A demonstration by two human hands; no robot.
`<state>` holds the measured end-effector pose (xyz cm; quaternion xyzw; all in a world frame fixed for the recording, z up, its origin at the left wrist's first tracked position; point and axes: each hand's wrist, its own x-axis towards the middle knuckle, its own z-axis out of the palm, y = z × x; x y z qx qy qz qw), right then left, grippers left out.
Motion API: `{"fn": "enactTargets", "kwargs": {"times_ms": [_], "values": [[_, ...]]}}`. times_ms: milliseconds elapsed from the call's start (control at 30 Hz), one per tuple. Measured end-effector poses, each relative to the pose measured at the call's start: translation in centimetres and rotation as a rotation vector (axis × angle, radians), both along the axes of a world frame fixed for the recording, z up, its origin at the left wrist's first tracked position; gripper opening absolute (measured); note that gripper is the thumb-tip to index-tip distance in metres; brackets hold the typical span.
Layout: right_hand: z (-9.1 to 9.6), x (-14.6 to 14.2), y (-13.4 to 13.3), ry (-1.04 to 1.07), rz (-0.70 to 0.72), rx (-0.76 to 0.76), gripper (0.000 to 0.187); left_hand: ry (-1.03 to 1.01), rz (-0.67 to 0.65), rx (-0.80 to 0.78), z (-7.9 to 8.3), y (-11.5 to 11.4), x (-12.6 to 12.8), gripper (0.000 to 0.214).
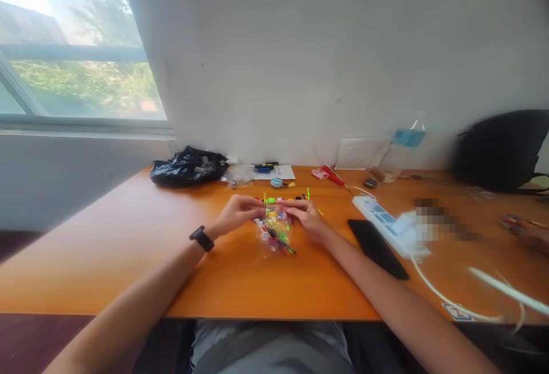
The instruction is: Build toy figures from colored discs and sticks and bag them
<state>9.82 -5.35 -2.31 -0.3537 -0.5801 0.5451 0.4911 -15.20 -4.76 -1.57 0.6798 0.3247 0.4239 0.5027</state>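
Observation:
Between my two hands hangs a clear plastic bag (pixel 274 237) with small colourful plastic pieces inside, some pink, green, yellow and dark. My left hand (pixel 235 213), with a black watch on its wrist, pinches the bag's upper left edge. At the upper right edge my right hand (pixel 307 217) pinches the same bag. Just beyond my fingers lie more small coloured pieces (pixel 271 200) in a loose row, among them bright green sticks (pixel 308 194). My hands partly cover that row.
Right of my forearm lie a black phone (pixel 377 248) and a white power strip (pixel 388 225) with cables. Along the wall are a black plastic bag (pixel 186 167), a paper sheet (pixel 281 172), a red-handled screwdriver (pixel 333 176), a plastic bottle (pixel 401 154) and a black backpack (pixel 500 151).

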Motion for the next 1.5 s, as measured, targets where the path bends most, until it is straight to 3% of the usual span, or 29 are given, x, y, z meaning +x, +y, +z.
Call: {"fn": "enactTargets", "kwargs": {"times_ms": [333, 633, 933, 1067, 1267, 1500], "values": [[0.5, 0.0, -0.2, 0.021, 0.019, 0.037, 0.023, -0.026, 0.115, 0.172, -0.2, -0.3, 0.3, 0.031], [0.4, 0.1, -0.1, -0.189, 0.041, 0.117, 0.042, -0.029, 0.118, 0.241, -0.3, -0.9, 1.1, 0.031], [0.5, -0.3, -0.6, -0.217, 0.094, 0.163, 0.038, -0.026, 0.096, 0.112, 0.2, -1.2, 1.2, 0.036], [0.8, -0.3, -0.7, -0.213, 0.079, 0.185, 0.037, 0.056, 0.021, 0.065, 0.1, -0.7, 1.0, 0.039], [1.4, 0.0, -0.5, -0.217, 0.092, 0.135, 0.039, 0.06, 0.056, 0.066, -0.2, -0.3, 0.8, 0.038], [1.4, 0.5, -0.4, -0.365, 0.162, 0.132, 0.042, 0.115, 0.034, 0.105, -0.1, -0.6, 0.9, 0.039]]}}
